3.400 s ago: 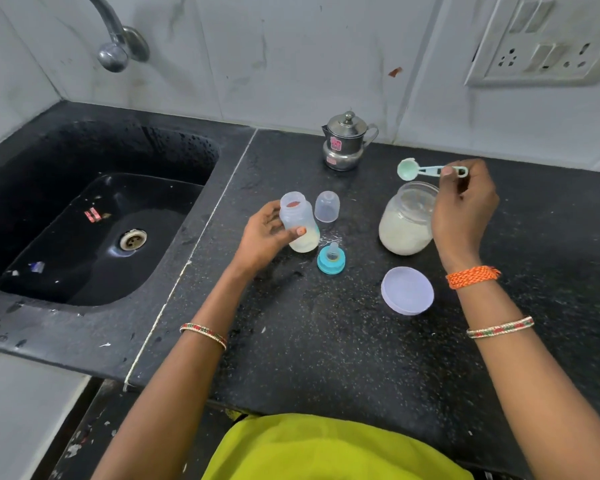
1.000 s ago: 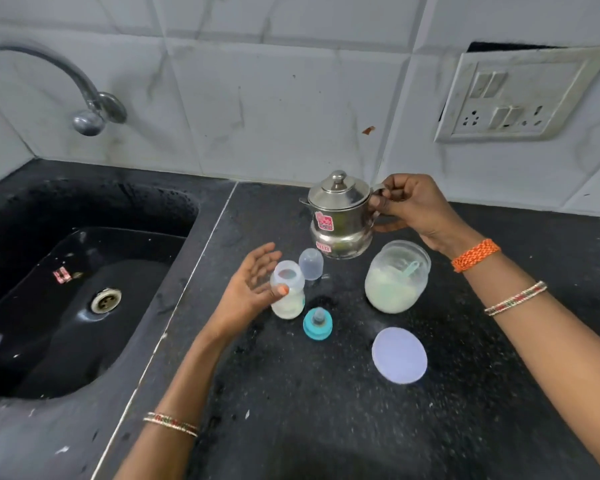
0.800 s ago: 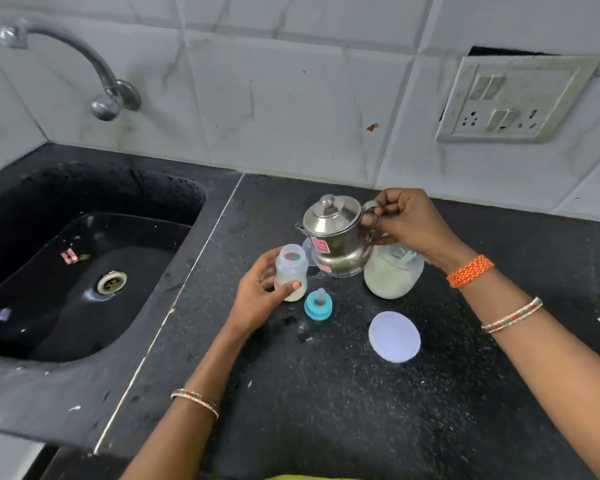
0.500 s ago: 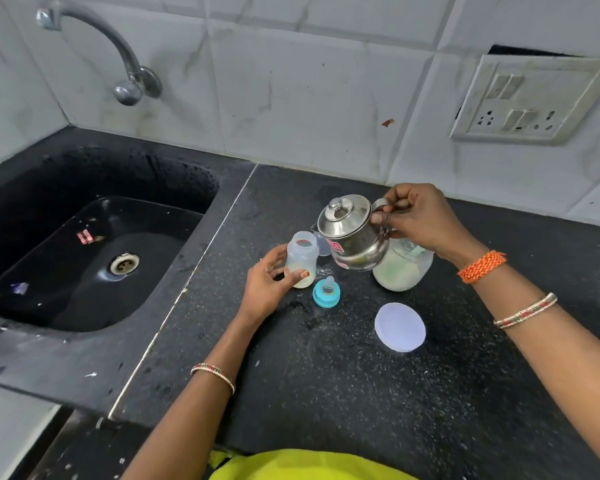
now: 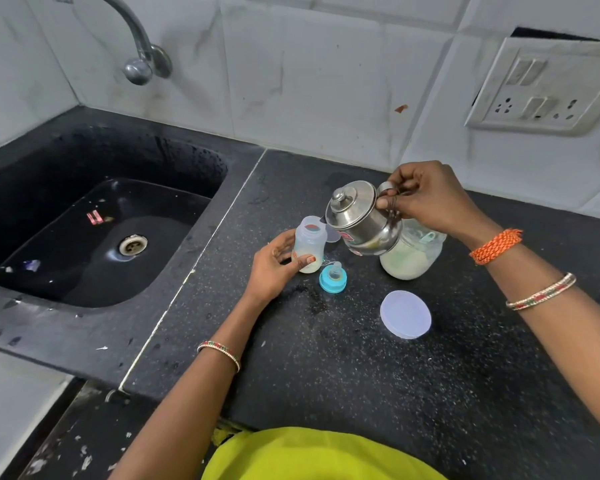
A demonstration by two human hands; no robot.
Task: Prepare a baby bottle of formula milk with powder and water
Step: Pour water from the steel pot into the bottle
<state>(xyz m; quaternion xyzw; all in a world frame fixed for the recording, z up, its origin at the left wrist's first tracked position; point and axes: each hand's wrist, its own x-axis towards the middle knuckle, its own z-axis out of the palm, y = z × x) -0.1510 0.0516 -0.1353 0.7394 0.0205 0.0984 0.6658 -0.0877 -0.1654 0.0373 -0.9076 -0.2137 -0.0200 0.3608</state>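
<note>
1. Black speckled stone makes up the desk (image 5: 343,375), with a yellow-green garment (image 5: 312,455) at the nearest edge.
2. Lying flat on the desk, well in front of the other things, is a round pale lid (image 5: 405,314).
3. Just beyond it stands a blue collar with its clear teat (image 5: 333,277), teat pointing up, just beside the bottle.
4. Clear, small and uncapped, the bottle (image 5: 309,242) stands on the desk with its long axis near upright and its open mouth facing up; pale cream powder or liquid fills its bottom part.
5. From the sink side, the left hand (image 5: 274,268) holds the bottle, fingers and thumb curled round its lower body.
6. To the right stands a glass jar (image 5: 413,258) partly filled with pale powder; a light green scoop (image 5: 426,236) rests inside it, handle up.
7. Above and in front of the jar hangs a lidded steel pot (image 5: 361,220), tilted so its top leans towards the bottle; its lower front edge is just beside the bottle's mouth.
8. Gripping the pot's handle is the right hand (image 5: 426,199), fingers curled tight round it.
9. Half hidden behind bottle and pot is a clear cap (image 5: 333,236).
10. Farther left lies a black sink (image 5: 94,237), a tap (image 5: 139,53) above it; a switch plate (image 5: 548,88) sits on the tiled wall.
</note>
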